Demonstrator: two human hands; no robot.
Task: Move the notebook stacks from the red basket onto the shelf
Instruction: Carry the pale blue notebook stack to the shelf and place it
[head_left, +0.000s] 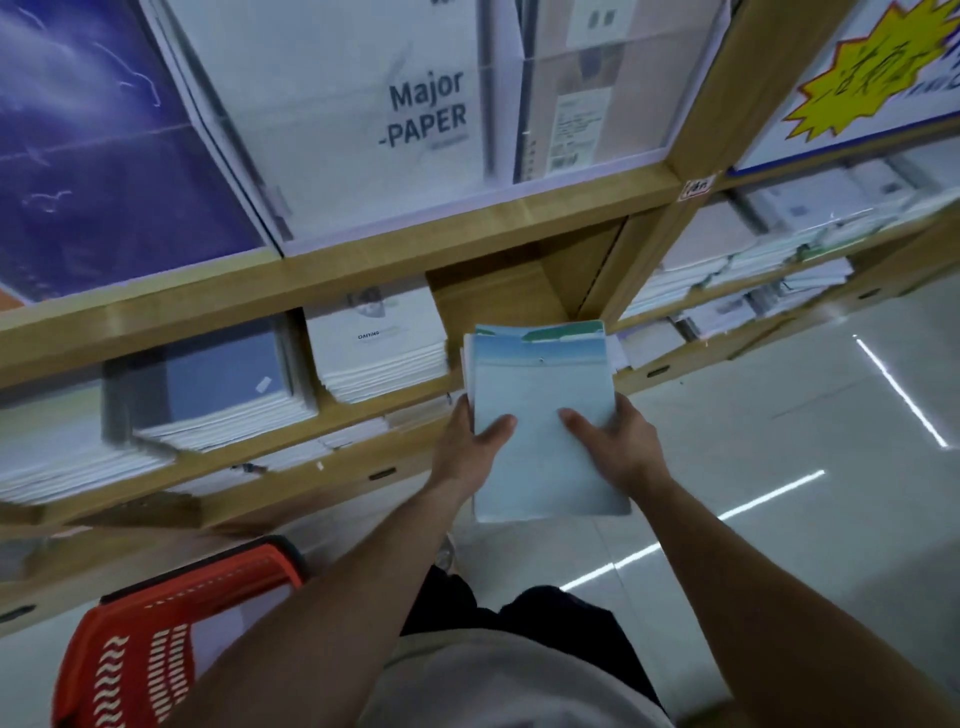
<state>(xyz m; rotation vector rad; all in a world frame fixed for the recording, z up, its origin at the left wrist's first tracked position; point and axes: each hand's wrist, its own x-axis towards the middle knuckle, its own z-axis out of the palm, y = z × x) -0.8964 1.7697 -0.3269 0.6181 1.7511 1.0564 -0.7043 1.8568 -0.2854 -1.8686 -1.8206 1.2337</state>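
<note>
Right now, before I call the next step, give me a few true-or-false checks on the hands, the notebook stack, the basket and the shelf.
1. The left hand and the right hand both have a grip on the notebook stack, thumbs on top. True.
2. The notebook stack already rests on the shelf. False: the hands carry it, its far end pointing at the shelf.
3. The red basket sits at the lower left of the view. True.
4. The slot right of the white stack is packed full. False: bare wood shows there.
</note>
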